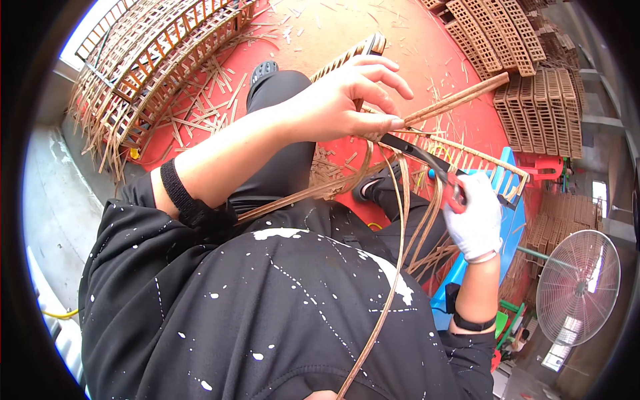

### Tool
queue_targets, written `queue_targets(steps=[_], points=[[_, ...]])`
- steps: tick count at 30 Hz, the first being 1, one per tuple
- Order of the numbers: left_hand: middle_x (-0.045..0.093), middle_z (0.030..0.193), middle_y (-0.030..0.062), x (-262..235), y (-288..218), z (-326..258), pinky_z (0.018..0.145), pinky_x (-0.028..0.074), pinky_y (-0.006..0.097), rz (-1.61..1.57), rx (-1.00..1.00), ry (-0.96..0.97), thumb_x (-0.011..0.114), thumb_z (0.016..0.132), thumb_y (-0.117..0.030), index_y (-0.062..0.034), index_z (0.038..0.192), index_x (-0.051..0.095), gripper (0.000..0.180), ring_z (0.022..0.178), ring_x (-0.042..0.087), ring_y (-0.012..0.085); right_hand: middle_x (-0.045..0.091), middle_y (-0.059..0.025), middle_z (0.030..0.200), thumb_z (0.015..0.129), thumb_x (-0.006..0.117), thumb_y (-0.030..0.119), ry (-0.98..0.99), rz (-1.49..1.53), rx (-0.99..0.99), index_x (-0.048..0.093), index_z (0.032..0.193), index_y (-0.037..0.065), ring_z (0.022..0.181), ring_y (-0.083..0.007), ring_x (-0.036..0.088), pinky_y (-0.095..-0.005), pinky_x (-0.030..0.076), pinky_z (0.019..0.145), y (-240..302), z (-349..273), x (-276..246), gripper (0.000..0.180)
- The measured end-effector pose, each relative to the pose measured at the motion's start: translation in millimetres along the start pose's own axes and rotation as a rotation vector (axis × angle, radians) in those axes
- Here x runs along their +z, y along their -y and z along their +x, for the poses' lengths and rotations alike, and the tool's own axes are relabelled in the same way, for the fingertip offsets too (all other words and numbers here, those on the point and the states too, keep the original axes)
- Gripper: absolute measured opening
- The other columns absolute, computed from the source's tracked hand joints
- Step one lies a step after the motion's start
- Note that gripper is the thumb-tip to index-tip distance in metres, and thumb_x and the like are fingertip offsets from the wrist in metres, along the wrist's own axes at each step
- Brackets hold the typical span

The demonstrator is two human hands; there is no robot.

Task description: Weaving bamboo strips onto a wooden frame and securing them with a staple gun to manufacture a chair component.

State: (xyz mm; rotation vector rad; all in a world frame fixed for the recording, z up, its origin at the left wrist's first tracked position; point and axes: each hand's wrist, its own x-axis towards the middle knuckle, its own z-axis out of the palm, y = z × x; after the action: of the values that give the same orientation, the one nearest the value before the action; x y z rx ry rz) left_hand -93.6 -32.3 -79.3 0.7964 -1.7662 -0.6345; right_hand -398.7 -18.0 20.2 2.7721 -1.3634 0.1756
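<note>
My bare left hand point(363, 97) is over a ladder-like frame wound with brown rattan-like strips point(477, 155). Its fingers are curved and apart, with the thumb tip beside a bundle of strips point(460, 100) that sticks up to the right. In a white glove, my right hand point(477, 217) grips red-handled pliers point(455, 195), whose dark jaws point toward the frame. A black bar point(408, 148) of the frame runs between the two hands. Long loose strips point(400, 257) hang from it across my lap and shirt. Whether the jaws touch a strip, I cannot tell.
Stacked woven frames point(167, 60) stand at the far left, with more stacks point(540, 110) at the far right. Cut strips litter the red floor point(347, 20). A blue stand point(448, 287) is beside my right arm, and a round fan point(579, 287) farther right.
</note>
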Motion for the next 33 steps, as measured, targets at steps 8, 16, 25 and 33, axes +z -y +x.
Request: queue_targets(steps=[8,16,25,33], points=[[0.066,0.124,0.0024,3,2,1,0.116,0.031,0.047,-0.013,-0.006,-0.016,0.079,0.086,-0.021,-0.0095,0.093,0.079,0.014,0.136,0.042,0.0282,0.058,-0.0146,0.087,0.075,0.075,0.017,0.075,-0.043,-0.080,0.063,0.094,0.007,0.078,-0.0347,0.062,-0.0434,0.052,0.068,15,32,9,0.025],[0.067,0.122,0.0006,6,3,1,0.114,0.034,0.045,-0.013,-0.006,-0.044,0.080,0.084,-0.024,-0.0100,0.086,0.078,0.015,0.136,0.043,0.0283,0.058,-0.0149,0.086,0.075,0.074,0.013,0.097,-0.086,-0.107,0.060,0.088,0.006,0.075,-0.0366,0.063,-0.0444,0.050,0.064,16,40,12,0.020],[0.065,0.126,0.0048,1,-7,3,0.115,0.031,0.047,-0.044,-0.029,-0.020,0.075,0.089,-0.018,-0.0083,0.097,0.078,0.013,0.136,0.044,0.0290,0.057,-0.0144,0.081,0.078,0.069,0.017,0.033,-0.093,-0.170,0.059,0.086,0.010,0.067,-0.0342,0.063,-0.0437,0.052,0.060,13,38,22,0.014],[0.067,0.121,0.0100,-35,-12,-20,0.099,0.045,0.033,-0.332,-0.310,-0.314,0.072,0.092,-0.016,-0.0020,0.102,0.077,0.018,0.114,0.060,0.0166,0.061,-0.0123,0.098,0.080,0.071,0.005,-0.286,0.079,0.145,0.064,0.104,0.005,0.091,-0.0273,0.063,-0.0350,0.052,0.080,-47,-21,6,0.025]])
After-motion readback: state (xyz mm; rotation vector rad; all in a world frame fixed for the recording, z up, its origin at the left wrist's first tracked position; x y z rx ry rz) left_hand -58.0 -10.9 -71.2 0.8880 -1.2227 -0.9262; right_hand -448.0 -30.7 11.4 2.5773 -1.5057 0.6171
